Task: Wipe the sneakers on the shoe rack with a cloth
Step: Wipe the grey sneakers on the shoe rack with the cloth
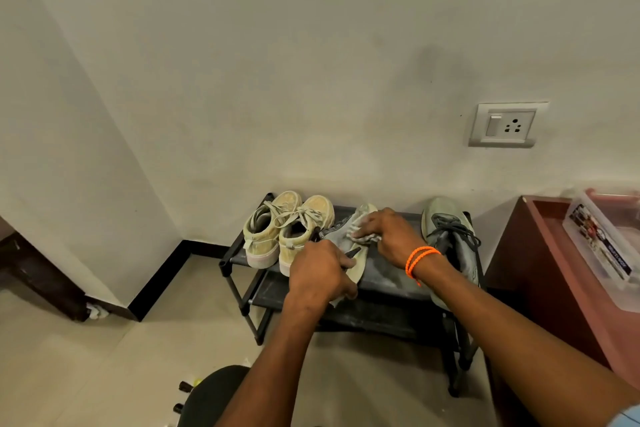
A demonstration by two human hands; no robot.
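The black shoe rack [239, 258] stood against the pale wall, close to the corner; on its top shelf, at the left end, sat a pair of tan sneakers [287, 232], side by side and touching, toes to the wall. At the right end a grey-green sneaker [450, 239] with dark laces sat upright, well apart from the pair; between them a matching grey sneaker [346, 236] lay tipped onto its side, its pale sole [356, 270] turned toward the right. The left hand [320, 276] gripped that tipped sneaker at its heel end, fingers curled round it; the right hand [388, 236] was pressed on its toe half, fingers bent over a bunched whitish cloth [367, 237] held against the upper; how tightly the cloth was pinched I could not tell. An orange band [420, 258] circled the right wrist. The shelf surface beside the sole looked dusty; a lower shelf showed beneath, dark. On the wall to the right was a switch and socket plate [507, 125]; a reddish-brown cabinet [540, 253] stood just beside the rack, with a clear plastic box [602, 243] on it; a dark round seat [211, 395] sat near the bottom edge.
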